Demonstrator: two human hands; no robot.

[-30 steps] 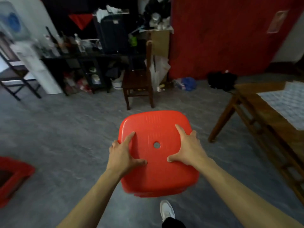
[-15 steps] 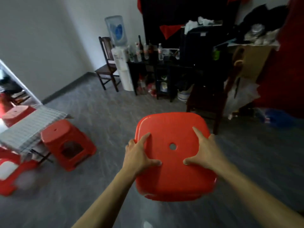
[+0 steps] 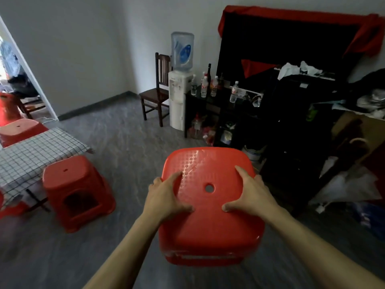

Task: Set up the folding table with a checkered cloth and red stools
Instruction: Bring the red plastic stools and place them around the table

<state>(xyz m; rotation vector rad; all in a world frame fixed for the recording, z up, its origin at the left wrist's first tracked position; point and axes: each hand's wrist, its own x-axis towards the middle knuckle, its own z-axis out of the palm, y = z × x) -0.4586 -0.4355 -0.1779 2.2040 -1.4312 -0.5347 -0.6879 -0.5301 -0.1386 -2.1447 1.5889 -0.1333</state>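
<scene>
I hold a red plastic stool in front of me, above the grey floor, seat up with a round hole in its middle. My left hand grips its left edge and my right hand grips its right edge, thumbs on the seat. At the left stands the folding table under a black-and-white checkered cloth. A second red stool stands on the floor at the table's near right side. A third red stool stands behind the table. Another red piece shows under the table's near edge, cut off.
A dark wooden chair and a white water dispenser stand at the far wall. A black shelf with bottles and a cluttered dark cabinet fill the right side. A doorway opens at the far left.
My view has swung left with the stool held in both hands. The wooden bench at the right has left the frame; the checkered table and its stools have come closer at the left.
</scene>
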